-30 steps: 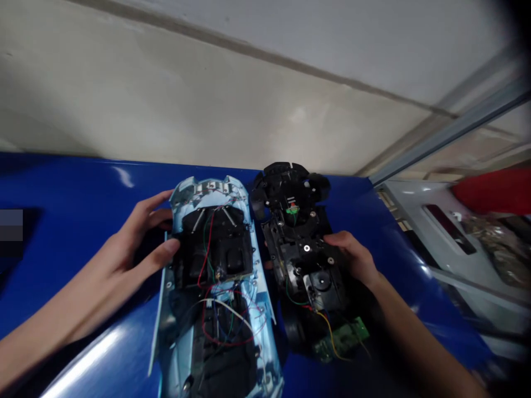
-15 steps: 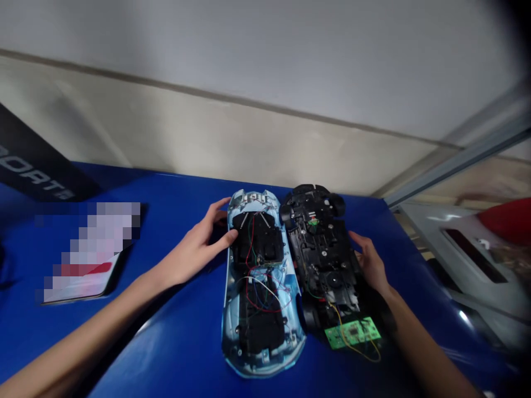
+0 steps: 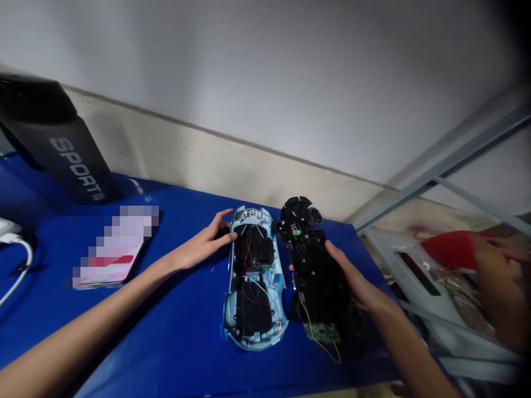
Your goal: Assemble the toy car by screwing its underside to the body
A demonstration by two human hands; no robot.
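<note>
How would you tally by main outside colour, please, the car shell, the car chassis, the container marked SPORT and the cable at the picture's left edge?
Light blue: 1 (car shell)
Black or dark grey: 2 (car chassis, container marked SPORT)
White: 1 (cable)
Total: 4

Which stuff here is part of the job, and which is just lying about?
Part of the job, it seems:
- light-blue car shell, left hand at its edge
- black chassis, in the right hand
- green circuit board at the chassis's near end

Probably just lying about:
- phone
- SPORT-lettered black object
- white cable
</note>
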